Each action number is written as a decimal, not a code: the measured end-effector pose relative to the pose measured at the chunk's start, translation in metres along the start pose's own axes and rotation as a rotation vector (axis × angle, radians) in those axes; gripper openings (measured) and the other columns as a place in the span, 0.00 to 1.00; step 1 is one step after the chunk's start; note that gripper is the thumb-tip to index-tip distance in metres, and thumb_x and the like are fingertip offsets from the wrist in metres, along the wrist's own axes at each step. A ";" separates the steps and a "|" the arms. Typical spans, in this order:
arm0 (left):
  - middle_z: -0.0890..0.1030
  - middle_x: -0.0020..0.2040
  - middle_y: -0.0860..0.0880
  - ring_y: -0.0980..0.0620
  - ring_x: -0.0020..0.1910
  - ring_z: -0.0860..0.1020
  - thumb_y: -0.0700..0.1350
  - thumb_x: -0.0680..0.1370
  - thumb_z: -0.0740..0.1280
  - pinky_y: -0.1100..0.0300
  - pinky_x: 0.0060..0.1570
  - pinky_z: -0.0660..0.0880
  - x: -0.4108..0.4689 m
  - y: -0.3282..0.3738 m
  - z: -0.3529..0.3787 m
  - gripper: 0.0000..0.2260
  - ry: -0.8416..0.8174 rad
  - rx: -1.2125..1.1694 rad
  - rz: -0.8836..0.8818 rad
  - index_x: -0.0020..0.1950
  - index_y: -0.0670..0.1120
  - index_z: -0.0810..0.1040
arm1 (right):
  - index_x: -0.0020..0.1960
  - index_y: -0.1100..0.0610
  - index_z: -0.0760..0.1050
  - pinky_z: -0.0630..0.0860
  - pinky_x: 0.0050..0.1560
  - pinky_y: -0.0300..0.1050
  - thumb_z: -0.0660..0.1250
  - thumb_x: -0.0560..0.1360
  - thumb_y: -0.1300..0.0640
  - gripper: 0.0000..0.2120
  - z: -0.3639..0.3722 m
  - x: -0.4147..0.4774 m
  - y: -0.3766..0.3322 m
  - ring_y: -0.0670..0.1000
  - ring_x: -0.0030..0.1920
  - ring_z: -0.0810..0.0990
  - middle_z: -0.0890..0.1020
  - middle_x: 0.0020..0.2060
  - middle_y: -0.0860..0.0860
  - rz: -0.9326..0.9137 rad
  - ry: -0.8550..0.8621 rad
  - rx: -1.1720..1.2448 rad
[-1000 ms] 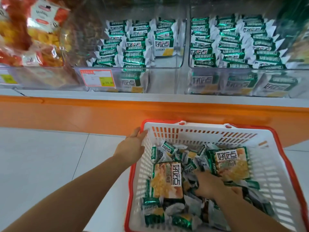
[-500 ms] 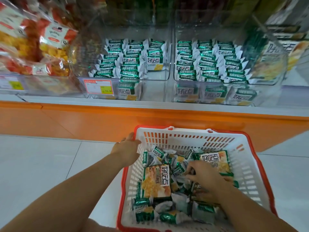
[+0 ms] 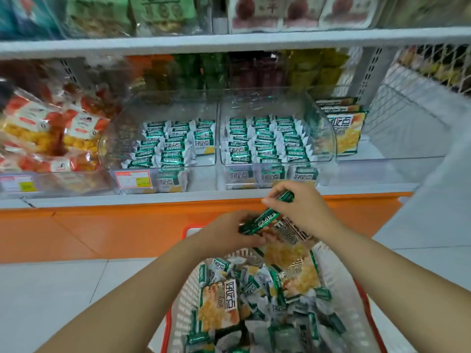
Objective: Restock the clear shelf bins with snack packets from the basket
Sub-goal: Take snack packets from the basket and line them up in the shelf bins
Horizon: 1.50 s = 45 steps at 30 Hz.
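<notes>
Our left hand and right hand grip green packets over the heaped basket. The left bin shows gaps; we judge much remains.

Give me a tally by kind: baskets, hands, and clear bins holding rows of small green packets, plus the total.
Baskets: 1, the basket.
Hands: 2, left hand and right hand, both holding a green-edged packet.
Clear bins of small green packets: 2, left bin and right bin.
Total: 5.
</notes>
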<state>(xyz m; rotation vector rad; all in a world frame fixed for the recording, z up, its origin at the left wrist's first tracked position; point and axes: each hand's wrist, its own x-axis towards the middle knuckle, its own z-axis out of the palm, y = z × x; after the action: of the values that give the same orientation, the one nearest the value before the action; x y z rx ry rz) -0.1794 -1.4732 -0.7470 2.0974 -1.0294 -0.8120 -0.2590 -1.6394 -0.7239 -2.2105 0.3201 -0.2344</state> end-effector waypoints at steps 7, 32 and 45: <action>0.81 0.46 0.55 0.54 0.39 0.79 0.49 0.75 0.70 0.58 0.40 0.76 0.009 0.057 0.000 0.13 0.179 -0.073 0.134 0.56 0.63 0.74 | 0.53 0.44 0.74 0.68 0.45 0.27 0.71 0.70 0.45 0.13 -0.065 -0.022 -0.019 0.31 0.46 0.74 0.77 0.46 0.34 -0.086 0.152 0.032; 0.57 0.77 0.48 0.49 0.75 0.58 0.50 0.81 0.61 0.57 0.71 0.57 0.170 0.153 -0.003 0.23 0.284 0.445 0.164 0.75 0.52 0.62 | 0.66 0.46 0.71 0.50 0.72 0.57 0.70 0.72 0.59 0.24 -0.214 0.037 0.070 0.54 0.64 0.69 0.76 0.61 0.47 -0.179 0.556 -0.695; 0.57 0.75 0.56 0.56 0.68 0.67 0.50 0.79 0.65 0.66 0.62 0.62 0.199 0.110 -0.001 0.20 0.338 0.361 0.355 0.70 0.58 0.66 | 0.61 0.48 0.74 0.59 0.68 0.60 0.68 0.72 0.65 0.21 -0.171 0.143 0.123 0.55 0.69 0.60 0.73 0.63 0.51 -0.012 0.279 -0.409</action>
<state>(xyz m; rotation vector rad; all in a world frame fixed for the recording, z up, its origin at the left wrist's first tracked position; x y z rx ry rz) -0.1261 -1.6913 -0.7092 2.1482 -1.3757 -0.0943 -0.1891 -1.8842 -0.7098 -2.5851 0.5472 -0.5255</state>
